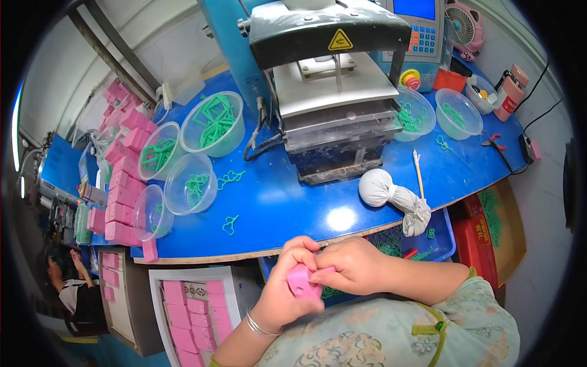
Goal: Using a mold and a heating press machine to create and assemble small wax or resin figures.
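Observation:
My left hand (280, 285) wraps around a pink rubber mould block (299, 280) in front of my body, just off the table's near edge. My right hand (355, 266) pinches the same block from the right with thumb and fingers. A small dark hole shows in the block's face; its far side is hidden by my fingers. Beneath my hands sits a blue tray (447, 236) with green wax pieces in it. On the blue tabletop (279, 215) ahead lie a tied white cloth pouch (376, 188) and a thin brush (418, 174).
A press-like machine (339, 105) stands at the table's centre. Clear plastic tubs (190, 208) with green pieces flank it. Stacked pink blocks (121, 211) line the left; more fill a white-framed box (153, 280). Red-handled pliers (495, 142) lie right. Another person (82, 293) sits far left.

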